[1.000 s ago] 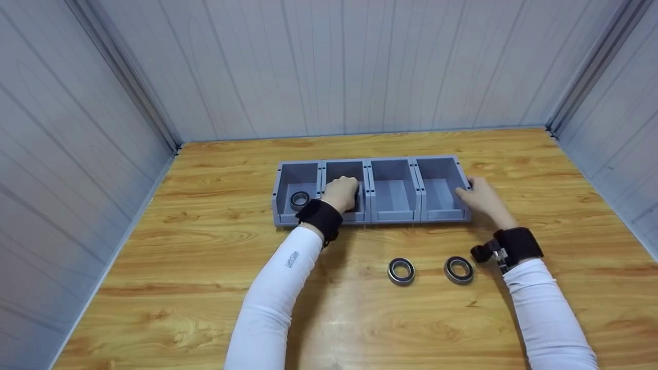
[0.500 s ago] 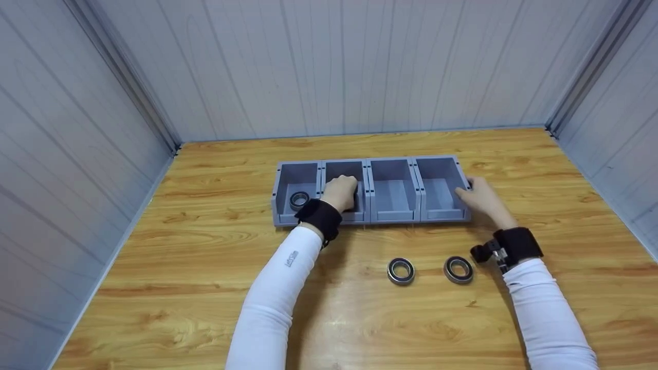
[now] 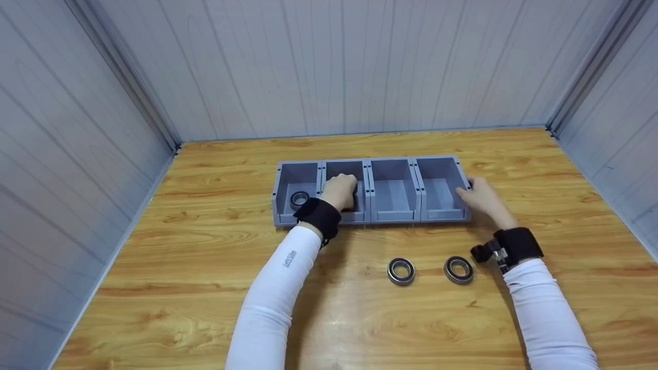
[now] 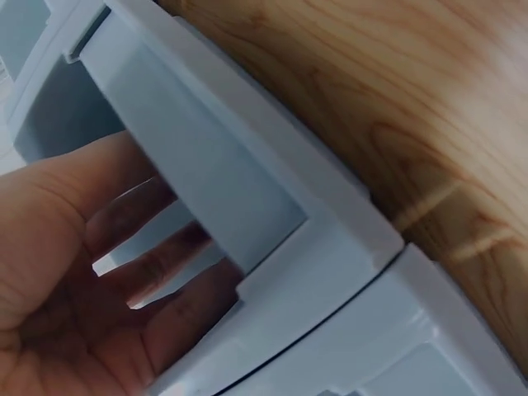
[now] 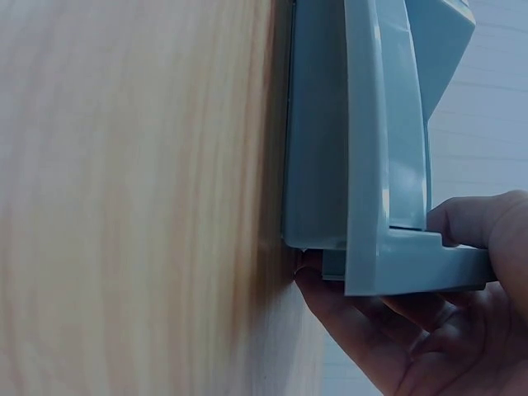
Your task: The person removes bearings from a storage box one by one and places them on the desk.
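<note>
A row of grey storage bins stands joined side by side on the wooden table. My left hand reaches down into the second bin from the left; something dark shows beside it. In the left wrist view, its fingers bend in behind the bin's front lip. The fingertips are hidden, so I cannot tell whether they hold anything. At the row's right end, my right hand grips the outer wall of the last bin, thumb over the rim and fingers outside and below.
One ball bearing lies in the leftmost bin. Two more bearings, one near the middle and one farther right, lie flat on the table in front of the row. Pale panel walls enclose the back and sides.
My left hand and wrist have shifted very slightly within the second bin. The right hand, the bins and the bearings look the same.
</note>
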Tool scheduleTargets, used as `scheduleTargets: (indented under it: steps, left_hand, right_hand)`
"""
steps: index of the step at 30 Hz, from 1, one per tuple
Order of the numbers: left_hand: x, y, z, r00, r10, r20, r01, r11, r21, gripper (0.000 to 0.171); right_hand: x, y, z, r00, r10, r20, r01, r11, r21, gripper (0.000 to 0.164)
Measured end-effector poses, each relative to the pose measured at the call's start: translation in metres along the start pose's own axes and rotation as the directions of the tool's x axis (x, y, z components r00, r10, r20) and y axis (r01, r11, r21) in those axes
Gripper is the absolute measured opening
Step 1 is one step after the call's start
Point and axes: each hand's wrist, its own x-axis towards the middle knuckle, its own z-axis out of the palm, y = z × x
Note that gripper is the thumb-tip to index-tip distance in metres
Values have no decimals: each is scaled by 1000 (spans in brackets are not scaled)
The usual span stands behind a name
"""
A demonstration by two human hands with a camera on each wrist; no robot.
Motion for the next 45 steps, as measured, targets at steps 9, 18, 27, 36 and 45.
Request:
scheduleTargets:
  steps: [9,18,27,36,45]
  left_hand:
    - [-1,2,-10,998,-10,56,10,1000,-2,24]
    - [-4,2,-19,997,-5,72,7,1000,-28,21]
    - [-4,5,-25,997,6,74,-3,999,-42,29]
    - [-5,5,-31,999,14,52,-12,999,-44,26]
    - [-7,5,-39,999,4,47,-1,998,-64,25]
  right_hand:
    - [0,1,0,999,-21,-30,20,999,-40,42]
    - [0,1,0,999,-29,-33,28,999,-31,41]
    - [1,2,1,999,-29,-30,28,999,-22,40]
    - [2,2,0,1000,-15,-17,15,1000,-10,42]
    - [1,2,-1,1000,-3,-23,2,1000,-22,45]
